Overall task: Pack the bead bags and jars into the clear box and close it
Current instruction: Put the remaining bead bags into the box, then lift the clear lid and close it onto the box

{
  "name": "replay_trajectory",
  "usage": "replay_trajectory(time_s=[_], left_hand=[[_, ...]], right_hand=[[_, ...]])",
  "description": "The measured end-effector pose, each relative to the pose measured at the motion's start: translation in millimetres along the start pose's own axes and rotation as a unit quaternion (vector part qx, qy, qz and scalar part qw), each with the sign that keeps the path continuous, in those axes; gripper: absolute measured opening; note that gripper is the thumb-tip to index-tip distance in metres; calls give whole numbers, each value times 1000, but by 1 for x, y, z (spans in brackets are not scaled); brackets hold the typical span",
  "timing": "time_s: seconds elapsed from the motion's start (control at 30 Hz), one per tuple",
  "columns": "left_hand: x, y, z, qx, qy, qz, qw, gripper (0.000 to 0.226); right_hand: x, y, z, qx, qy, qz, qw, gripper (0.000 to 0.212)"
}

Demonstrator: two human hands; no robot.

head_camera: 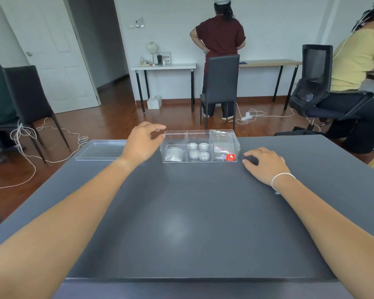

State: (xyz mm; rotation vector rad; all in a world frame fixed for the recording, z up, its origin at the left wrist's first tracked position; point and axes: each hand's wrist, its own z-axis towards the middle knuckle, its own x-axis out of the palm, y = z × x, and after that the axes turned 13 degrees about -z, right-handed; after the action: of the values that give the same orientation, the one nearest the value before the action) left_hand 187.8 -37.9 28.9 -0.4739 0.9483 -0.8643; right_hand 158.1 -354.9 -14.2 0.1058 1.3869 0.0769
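Box packed, lid not on yet.
The clear box (200, 146) sits mid-frame; its thin, light, slippery lid (100, 149) lies left, best held by its edges. Left hand (141, 141) fingers loosely curled, empty; right hand (266, 164) spread flat on the table (181, 223).

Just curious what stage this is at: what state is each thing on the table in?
Box: open, no lid on.
Lid: flat on the table, left of the box.
Jars: four, in the middle compartment.
Bags: inside the side compartments.
Left hand: empty, at the box's left end.
Right hand: empty, on the table.
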Motion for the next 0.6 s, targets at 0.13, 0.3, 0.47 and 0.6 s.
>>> replay_trajectory(time_s=[0.13,0.3,0.47,0.6], left_hand=[[-41,31,-20,-47,-15,24,998,26],[-77,63,-45,-84,11,109,990,29],[-97,80,-58,-94,30,159,982,31],[-103,90,-63,-98,54,196,974,35]], right_hand=[[-5,11,-26,-19,-10,17,1000,29],[-10,48,-63,-77,-47,59,994,23],[-12,107,-82,-157,-48,96,982,23],[-6,163,-80,-206,-39,127,970,29]])
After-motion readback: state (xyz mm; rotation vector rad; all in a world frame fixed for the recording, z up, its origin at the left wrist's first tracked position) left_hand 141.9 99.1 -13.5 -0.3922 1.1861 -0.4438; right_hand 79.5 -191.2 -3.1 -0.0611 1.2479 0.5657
